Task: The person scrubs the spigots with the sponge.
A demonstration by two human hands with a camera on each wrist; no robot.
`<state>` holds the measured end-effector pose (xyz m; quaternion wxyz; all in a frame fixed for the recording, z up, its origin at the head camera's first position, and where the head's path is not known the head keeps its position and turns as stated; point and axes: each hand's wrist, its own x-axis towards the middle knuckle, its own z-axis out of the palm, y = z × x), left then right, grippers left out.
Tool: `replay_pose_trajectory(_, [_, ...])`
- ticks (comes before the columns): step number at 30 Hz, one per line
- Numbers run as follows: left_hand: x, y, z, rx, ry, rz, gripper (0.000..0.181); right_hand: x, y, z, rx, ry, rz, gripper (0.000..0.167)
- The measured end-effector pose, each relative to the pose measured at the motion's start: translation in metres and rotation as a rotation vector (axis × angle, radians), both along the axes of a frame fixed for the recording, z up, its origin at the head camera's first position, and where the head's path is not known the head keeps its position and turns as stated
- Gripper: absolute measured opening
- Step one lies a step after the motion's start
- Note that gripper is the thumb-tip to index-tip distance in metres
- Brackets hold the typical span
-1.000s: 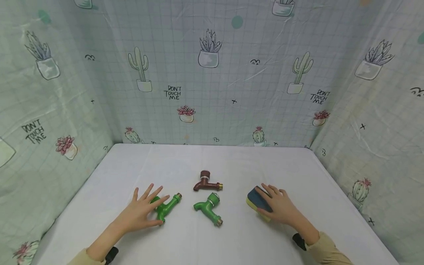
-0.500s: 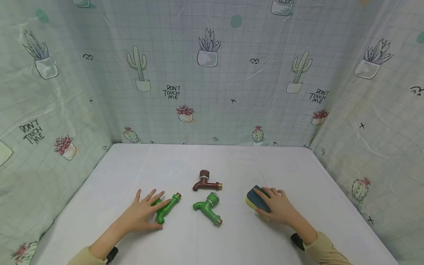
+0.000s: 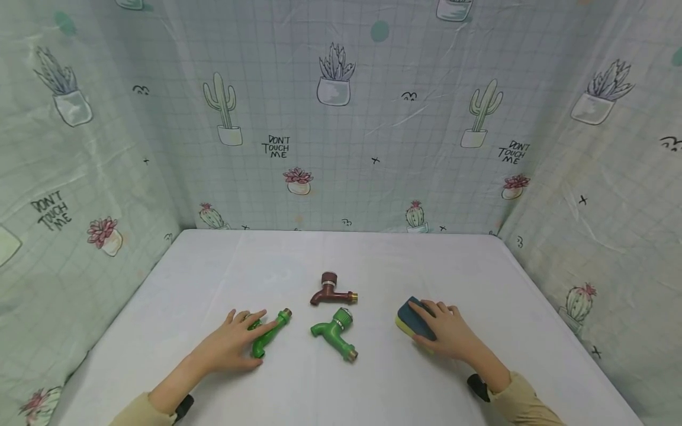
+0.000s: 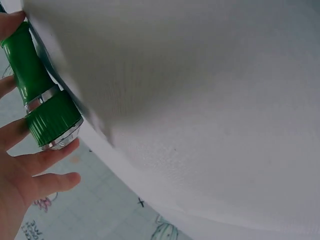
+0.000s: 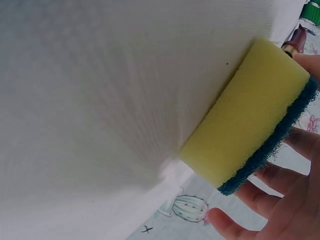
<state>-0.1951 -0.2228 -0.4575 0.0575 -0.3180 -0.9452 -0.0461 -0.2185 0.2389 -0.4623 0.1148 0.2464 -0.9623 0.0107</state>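
Observation:
In the head view my left hand (image 3: 229, 348) reaches over a green faucet (image 3: 270, 336), fingers lowered about it. The left wrist view shows the thumb by the spout and the little finger off the faucet's ribbed handle (image 4: 54, 117); no firm hold shows. My right hand (image 3: 450, 334) holds a sponge (image 3: 417, 319) on the table, blue scouring side up and yellow side down. Its thumb lies at one edge, the other fingers across the blue pad (image 5: 275, 145). A second green faucet (image 3: 334, 336) and a brown faucet (image 3: 329, 291) lie between the hands.
A white-covered table (image 3: 256, 260) carries everything. Fabric printed with cactus pots (image 3: 335, 93) hangs behind it and on both sides.
My left hand's spread fingers have come down and drawn closer about the green faucet, the thumb shifting slightly nearer the front edge. The right hand stays at the sponge.

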Motion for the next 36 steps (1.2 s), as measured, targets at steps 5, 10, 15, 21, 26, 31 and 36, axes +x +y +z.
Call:
replay_pose_trajectory(5, [-0.005,0.008,0.006,-0.074,0.043,-0.041,0.078,0.001,0.000,0.000,-0.011,-0.013,-0.008,0.067])
replay_pose_trajectory(10, [-0.015,0.017,0.015,-0.158,0.061,-0.059,0.094,0.001,0.000,0.001,-0.020,-0.022,-0.015,0.067])
replay_pose_trajectory(15, [-0.026,0.025,0.023,-0.207,0.014,-0.097,0.104,-0.001,0.001,0.000,-0.020,-0.019,-0.017,0.067])
replay_pose_trajectory(21, [-0.038,0.033,0.025,-0.237,-0.061,-0.135,0.110,-0.001,0.001,-0.002,-0.013,-0.023,-0.018,0.067])
replay_pose_trajectory(26, [-0.041,0.030,0.024,-0.235,-0.115,-0.119,0.110,-0.001,0.000,-0.002,-0.012,-0.025,-0.017,0.067])
replay_pose_trajectory(31, [-0.042,0.029,0.023,-0.234,-0.112,-0.113,0.107,-0.001,0.000,-0.001,-0.009,-0.027,-0.022,0.068])
replay_pose_trajectory(36, [-0.041,0.028,0.020,-0.248,0.010,-0.137,0.108,-0.001,-0.001,0.000,-0.014,-0.034,-0.019,0.068])
